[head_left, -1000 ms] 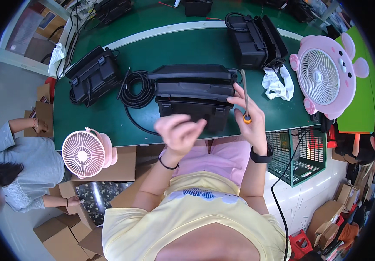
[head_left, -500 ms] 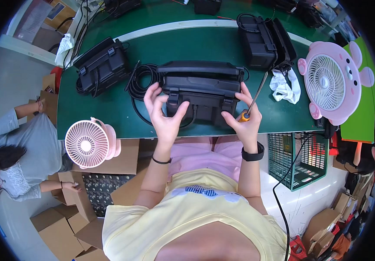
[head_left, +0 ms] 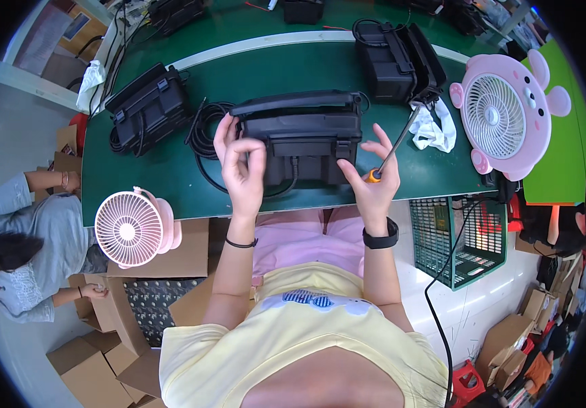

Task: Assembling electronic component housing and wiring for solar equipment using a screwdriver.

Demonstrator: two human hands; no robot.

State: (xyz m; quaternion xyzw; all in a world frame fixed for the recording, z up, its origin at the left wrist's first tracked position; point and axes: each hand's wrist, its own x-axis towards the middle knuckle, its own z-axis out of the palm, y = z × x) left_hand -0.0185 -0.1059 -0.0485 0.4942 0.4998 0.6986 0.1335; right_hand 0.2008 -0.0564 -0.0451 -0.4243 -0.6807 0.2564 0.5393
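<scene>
A black plastic case (head_left: 300, 129) lies before me on the green table (head_left: 238, 68), its lid slightly raised along the back. My left hand (head_left: 242, 173) is closed at the case's left end, fingers bent around the corner and over the left latch, which it hides. A screwdriver (head_left: 398, 141) with an orange handle rests in my right hand (head_left: 377, 194), its shaft slanting up to the right. The right thumb is close to the right latch (head_left: 342, 149), while the other fingers are raised off the case. A coiled black cable (head_left: 201, 136) lies left of the case.
More black cases stand at left (head_left: 149, 109) and back right (head_left: 391, 61). A white cloth (head_left: 434, 129) and a pink animal-shaped fan (head_left: 504, 115) are at right. A small pink fan (head_left: 130, 228) stands at the left front edge. A green crate (head_left: 453, 272) is below; another person (head_left: 41, 238) sits left.
My left thumb and forefinger have closed together at the left latch. The right fingers have lifted off the case's right end, with the screwdriver still held. The whole view has shifted slightly.
</scene>
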